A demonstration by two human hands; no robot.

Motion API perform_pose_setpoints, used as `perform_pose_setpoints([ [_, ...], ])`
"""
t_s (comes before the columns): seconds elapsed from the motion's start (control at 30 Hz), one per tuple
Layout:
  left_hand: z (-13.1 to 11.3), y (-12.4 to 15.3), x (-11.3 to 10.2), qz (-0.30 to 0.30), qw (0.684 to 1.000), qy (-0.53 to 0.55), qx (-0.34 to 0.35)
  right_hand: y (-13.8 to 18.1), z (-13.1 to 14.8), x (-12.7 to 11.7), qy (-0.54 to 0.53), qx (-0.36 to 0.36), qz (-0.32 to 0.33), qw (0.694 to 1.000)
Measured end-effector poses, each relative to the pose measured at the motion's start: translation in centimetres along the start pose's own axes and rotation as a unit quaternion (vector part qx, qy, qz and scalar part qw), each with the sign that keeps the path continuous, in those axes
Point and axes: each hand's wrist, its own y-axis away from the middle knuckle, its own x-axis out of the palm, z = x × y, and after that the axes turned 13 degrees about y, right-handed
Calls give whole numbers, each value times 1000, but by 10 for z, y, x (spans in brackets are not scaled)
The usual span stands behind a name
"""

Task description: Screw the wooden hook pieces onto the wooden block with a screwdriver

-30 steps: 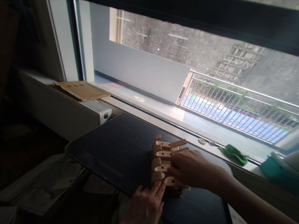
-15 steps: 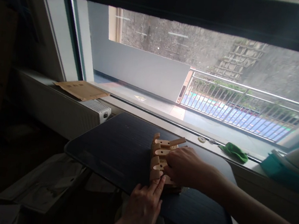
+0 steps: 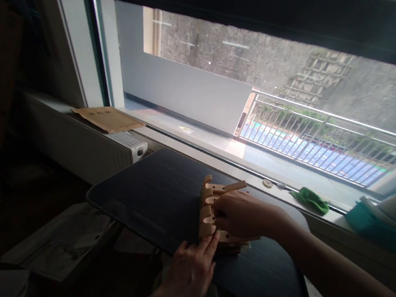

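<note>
Several pale wooden pieces (image 3: 207,211) with curled, hook-like ends and small dark holes lie side by side on a dark table (image 3: 148,195). One flat wooden strip (image 3: 236,186) sticks up at an angle at the far end. My right hand (image 3: 242,214) is closed over the middle of the row, knuckles up; what its fingers hold is hidden. From the near side my left hand (image 3: 191,272) reaches in, index and middle fingers stretched out against the nearest piece. Its fingertips lie just below the right hand, touching the wood. The thumb is hidden.
Beyond the table runs a window sill with a tape roll (image 3: 267,183), a green cloth (image 3: 310,200) and a teal box (image 3: 373,225). A brown envelope (image 3: 109,119) lies at the left above a white radiator (image 3: 130,145). Papers (image 3: 58,239) are low at left.
My right hand has turned and shifted slightly left over the wooden pieces, uncovering more of the nearest piece. The left hand stays almost where it was.
</note>
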Motion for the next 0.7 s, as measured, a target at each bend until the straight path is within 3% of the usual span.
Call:
perform_pose_setpoints([
  [0.13,-4,-1,-5,1,1000,5,-3,1,-8,12,-38,39,-9,998],
  [0.27,-7,-1,-7,2,1000,-5,-6,5,-6,8,-30,54,-10,998],
  [0.5,-5,-1,-2,-3,1000,-8,-7,1,9,-11,108,9,3,994],
  [0.6,-4,0,-1,-3,1000,-10,-1,-2,8,-7,87,-9,-11,996],
  [0.7,-4,1,-2,0,1000,-13,3,-1,3,1,44,29,-15,998],
])
